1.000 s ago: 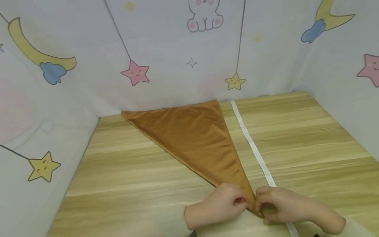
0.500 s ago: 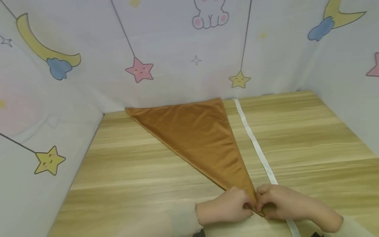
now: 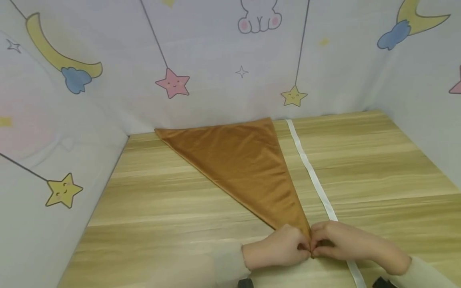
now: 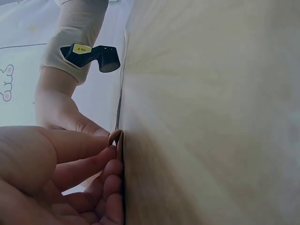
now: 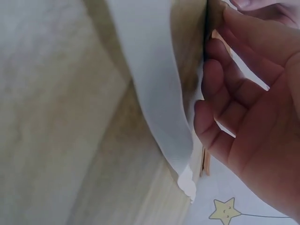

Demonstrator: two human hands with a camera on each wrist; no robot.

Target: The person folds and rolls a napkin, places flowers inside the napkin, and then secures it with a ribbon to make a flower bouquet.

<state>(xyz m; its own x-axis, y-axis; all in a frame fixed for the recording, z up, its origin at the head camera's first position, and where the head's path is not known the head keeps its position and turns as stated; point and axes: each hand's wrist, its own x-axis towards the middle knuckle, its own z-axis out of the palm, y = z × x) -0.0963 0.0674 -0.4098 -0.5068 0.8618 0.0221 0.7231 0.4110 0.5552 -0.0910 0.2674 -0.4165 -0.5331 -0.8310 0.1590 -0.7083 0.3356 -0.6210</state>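
Observation:
A brown, satiny cloth point(image 3: 234, 164) lies as a triangle, its wide side along the back wall and its narrow tip toward me. At that tip my left hand point(image 3: 282, 248) and right hand point(image 3: 342, 242) meet, fingertips side by side. In the left wrist view, the left thumb and fingers pinch a small raised fold of cloth point(image 4: 116, 137). The right wrist view shows the right thumb and forefinger pinching the cloth tip point(image 5: 215, 15), with the other fingers curled below. Most of the tip is hidden by the fingers.
A long white ribbon point(image 3: 313, 176) runs from the back edge toward me, passing under the right hand. The wood-grain table point(image 3: 151, 208) is enclosed by white fabric walls point(image 3: 216, 48) with printed stars and moons. Black wrist cameras show at the lower edge.
My left hand has moved right along the cloth's near edge until it meets the right hand. Less of the cloth's tip shows between them. The head view has shifted slightly.

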